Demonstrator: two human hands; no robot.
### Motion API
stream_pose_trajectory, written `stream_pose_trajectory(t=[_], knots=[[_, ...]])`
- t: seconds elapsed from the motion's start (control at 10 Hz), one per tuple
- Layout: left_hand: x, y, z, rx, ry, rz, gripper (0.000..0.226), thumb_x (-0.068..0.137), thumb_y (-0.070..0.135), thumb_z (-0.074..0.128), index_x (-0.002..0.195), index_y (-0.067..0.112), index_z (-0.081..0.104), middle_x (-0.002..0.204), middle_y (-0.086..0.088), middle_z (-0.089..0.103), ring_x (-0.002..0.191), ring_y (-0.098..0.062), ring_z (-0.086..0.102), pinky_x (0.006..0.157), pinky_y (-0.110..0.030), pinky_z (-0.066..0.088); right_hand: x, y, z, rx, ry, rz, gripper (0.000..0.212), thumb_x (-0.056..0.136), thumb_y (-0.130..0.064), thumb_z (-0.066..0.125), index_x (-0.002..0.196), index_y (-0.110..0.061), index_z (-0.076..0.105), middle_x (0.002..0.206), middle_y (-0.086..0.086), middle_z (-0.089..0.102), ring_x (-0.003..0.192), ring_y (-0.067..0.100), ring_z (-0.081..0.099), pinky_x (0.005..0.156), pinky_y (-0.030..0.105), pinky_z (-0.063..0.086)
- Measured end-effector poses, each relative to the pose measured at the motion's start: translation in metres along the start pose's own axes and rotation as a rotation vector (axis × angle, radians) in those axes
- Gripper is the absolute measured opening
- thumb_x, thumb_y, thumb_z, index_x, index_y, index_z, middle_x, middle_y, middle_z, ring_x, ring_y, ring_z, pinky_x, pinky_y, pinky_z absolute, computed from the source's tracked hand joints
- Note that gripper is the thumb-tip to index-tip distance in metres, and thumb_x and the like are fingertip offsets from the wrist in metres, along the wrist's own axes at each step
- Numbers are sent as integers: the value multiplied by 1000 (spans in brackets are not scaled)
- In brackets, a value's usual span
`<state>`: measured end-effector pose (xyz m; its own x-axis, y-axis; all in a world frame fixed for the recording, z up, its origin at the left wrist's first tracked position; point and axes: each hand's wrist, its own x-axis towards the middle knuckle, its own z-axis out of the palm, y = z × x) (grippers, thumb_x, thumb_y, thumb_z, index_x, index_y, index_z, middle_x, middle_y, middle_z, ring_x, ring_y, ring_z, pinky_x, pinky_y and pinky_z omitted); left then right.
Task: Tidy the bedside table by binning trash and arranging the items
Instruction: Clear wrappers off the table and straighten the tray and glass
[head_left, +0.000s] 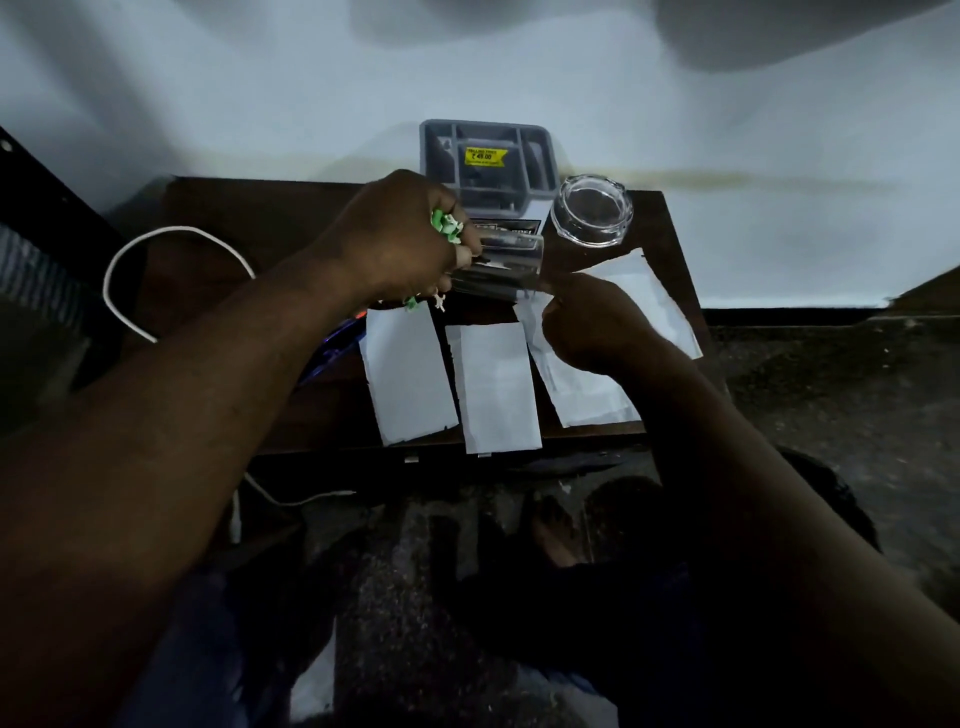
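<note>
My left hand (395, 239) is over the middle of the dark wooden bedside table (249, 218). It is closed on crumpled green and white paper scraps (445, 224) and also grips a clear drinking glass (498, 270), which is tipped on its side. My right hand (597, 327) is curled with the forefinger pointing toward the glass's mouth; whether it pinches anything cannot be told. It rests over one of several white paper slips (498, 384) laid along the table's front half.
A grey plastic organiser (436, 150) with a yellow price sticker stands at the back against the wall. A clear glass ashtray (592, 213) sits to its right. A white cable (156, 244) loops on the left. A blue wrapper (332, 343) lies under my left forearm.
</note>
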<state>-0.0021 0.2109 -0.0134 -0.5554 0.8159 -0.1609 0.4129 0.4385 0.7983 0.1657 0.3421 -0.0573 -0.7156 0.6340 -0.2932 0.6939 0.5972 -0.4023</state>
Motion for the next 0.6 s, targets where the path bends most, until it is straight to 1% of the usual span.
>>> stream_pose_trajectory(t=[0.1,0.2,0.3,0.4,0.5,0.6], knots=[[1,-6,-5,108,38,58,4,86,17,79,90,18,79,75,12,73,57,1,66,57,-15,55,3,-3,3,-22,-33,29,45,102,-15,47,146,-10,55,143,20,61,129,37,58,105,40,45],[1,-10,-8,129,60,72,11,82,28,85,87,20,78,72,16,69,60,4,62,67,-20,53,5,-4,4,-24,-22,49,45,99,-13,51,143,-11,58,144,17,62,129,36,58,107,42,47],[0,-14,-11,162,76,83,20,79,38,86,84,21,77,68,15,66,59,1,59,64,-19,49,4,-6,-2,13,38,75,36,93,-12,55,126,-13,70,134,15,68,122,35,62,99,38,50],[1,-18,-14,199,125,102,22,79,43,85,83,22,78,69,15,66,60,1,57,68,-22,48,4,-4,-9,-48,100,41,30,91,-10,54,110,-15,76,127,9,73,117,31,65,96,35,51],[3,-19,-16,219,163,99,29,78,48,84,84,21,78,73,15,66,62,4,55,59,-16,40,5,-3,-13,-155,52,12,29,100,-12,48,114,-11,75,120,8,75,113,31,68,90,37,54],[6,-18,-14,220,197,92,42,77,61,79,83,20,76,73,15,64,66,0,56,58,-17,40,8,6,-14,-200,45,11,28,99,-18,54,120,-12,72,108,12,76,94,33,70,75,35,55]])
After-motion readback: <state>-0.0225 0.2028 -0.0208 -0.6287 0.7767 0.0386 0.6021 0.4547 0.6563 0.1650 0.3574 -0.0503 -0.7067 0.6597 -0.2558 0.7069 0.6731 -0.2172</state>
